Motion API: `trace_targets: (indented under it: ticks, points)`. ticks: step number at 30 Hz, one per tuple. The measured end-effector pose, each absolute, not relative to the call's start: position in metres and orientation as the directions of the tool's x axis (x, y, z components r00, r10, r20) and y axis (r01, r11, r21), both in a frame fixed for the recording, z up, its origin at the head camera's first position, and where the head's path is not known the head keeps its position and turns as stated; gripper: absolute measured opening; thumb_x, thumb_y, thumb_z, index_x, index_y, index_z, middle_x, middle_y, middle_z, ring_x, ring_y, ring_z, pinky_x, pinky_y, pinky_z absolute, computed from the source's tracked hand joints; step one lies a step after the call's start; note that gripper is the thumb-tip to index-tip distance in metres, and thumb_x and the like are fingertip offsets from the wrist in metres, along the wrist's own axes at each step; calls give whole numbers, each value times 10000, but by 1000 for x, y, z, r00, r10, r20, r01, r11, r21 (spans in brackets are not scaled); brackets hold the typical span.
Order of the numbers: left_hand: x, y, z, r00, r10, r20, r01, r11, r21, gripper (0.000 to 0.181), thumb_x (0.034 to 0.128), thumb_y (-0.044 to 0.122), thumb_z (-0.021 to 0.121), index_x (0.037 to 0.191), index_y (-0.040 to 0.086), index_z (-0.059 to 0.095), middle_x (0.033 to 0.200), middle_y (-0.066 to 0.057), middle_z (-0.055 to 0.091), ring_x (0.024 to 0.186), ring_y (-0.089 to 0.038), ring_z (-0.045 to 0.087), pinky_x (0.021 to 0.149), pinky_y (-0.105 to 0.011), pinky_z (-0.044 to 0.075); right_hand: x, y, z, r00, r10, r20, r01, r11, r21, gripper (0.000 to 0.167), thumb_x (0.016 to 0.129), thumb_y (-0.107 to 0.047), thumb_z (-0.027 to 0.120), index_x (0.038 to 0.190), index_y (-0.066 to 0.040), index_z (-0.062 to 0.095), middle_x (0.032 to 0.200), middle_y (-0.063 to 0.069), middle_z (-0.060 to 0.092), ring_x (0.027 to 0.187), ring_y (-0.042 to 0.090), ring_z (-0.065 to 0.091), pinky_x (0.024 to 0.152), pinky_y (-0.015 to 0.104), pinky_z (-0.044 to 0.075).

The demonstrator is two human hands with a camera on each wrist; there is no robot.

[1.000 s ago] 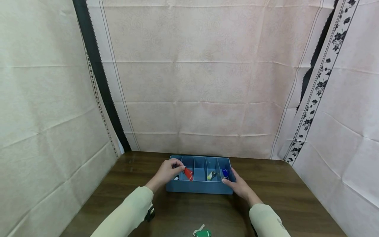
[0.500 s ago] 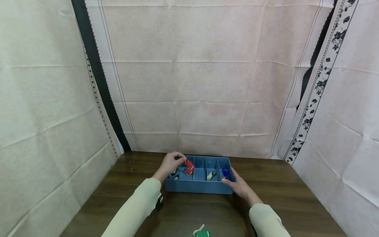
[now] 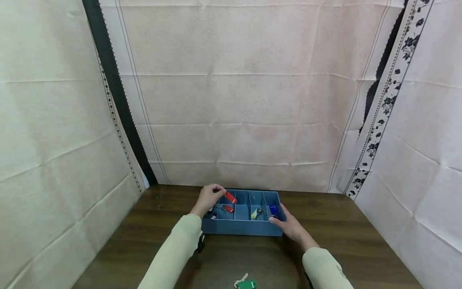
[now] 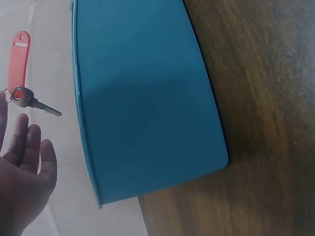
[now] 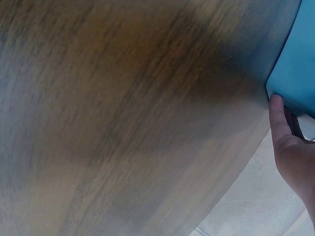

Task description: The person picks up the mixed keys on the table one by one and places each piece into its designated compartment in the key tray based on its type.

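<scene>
My left hand (image 3: 210,196) is raised over the left end of a blue compartment box (image 3: 241,228). Its fingertips hold a red key tag (image 3: 230,197) by its ring end. In the left wrist view the red tag stands above the fingers with a silver key (image 4: 37,102) dangling beside it; thumb and index finger are mostly cut off. Another red key tag (image 3: 228,208) lies in the box, second compartment from the left. My right hand (image 3: 291,228) grips the box's right end, thumb at the front wall, fingers along the side.
A yellow-green key tag (image 3: 255,213) and a blue one (image 3: 273,210) lie in the right-hand compartments. Near the front of the wooden table (image 3: 216,257) sits a green key tag (image 3: 247,284) with its key. Cloth curtains (image 3: 231,120) enclose the back and sides.
My left hand has moved up and away with the red key tag, which has risen toward the box's rear. The other red tag now shows below it. My right hand stays put.
</scene>
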State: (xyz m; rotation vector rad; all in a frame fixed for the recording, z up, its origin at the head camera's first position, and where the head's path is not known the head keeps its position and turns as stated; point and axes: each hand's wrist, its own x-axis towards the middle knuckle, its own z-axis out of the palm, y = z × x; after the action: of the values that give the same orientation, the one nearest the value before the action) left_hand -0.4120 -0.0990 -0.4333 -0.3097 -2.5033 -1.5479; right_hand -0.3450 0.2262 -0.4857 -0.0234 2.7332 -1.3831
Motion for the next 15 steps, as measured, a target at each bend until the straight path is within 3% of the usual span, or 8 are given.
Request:
trace_targets:
  ticks: [15]
  points:
    - [-416,-95,-443,-965,80,250,258,460,849,99,955,200,682,967,115,730,998,-44,646,854,-217,549,728,-344,484,-346,226,-486,-997,-47,-65,24,594,-804,944,915,-585,607,1600,-177,101,1592,278,173,1404,555,189,1014,746,230]
